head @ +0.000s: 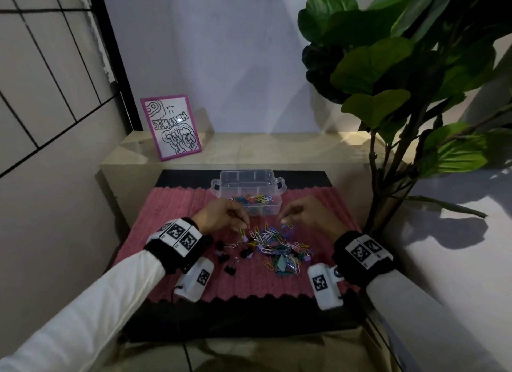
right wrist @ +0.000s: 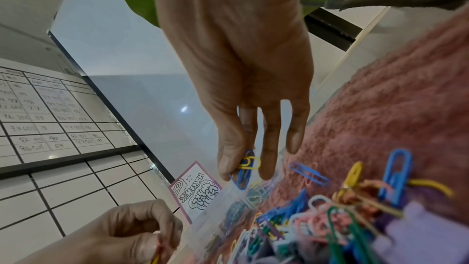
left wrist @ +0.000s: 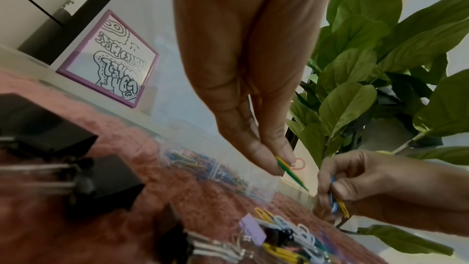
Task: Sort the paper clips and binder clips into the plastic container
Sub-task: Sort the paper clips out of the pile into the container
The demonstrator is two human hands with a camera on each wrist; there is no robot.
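A heap of coloured paper clips (head: 277, 247) lies on the pink mat (head: 171, 213), with black binder clips (head: 230, 261) to its left. The clear plastic container (head: 248, 191) stands behind the heap and holds coloured paper clips. My left hand (head: 221, 215) hovers over the heap's far left, pinching a green and yellow paper clip (left wrist: 291, 172) between thumb and fingers. My right hand (head: 302, 212) hovers over the far right of the heap, pinching a blue and a yellow paper clip (right wrist: 247, 165).
A purple-framed drawing (head: 173, 127) leans on the beige ledge (head: 277, 147) behind the mat. A large leafy plant (head: 401, 80) rises at the right. A lilac binder clip (left wrist: 253, 230) lies at the heap's edge. A tiled wall is at the left.
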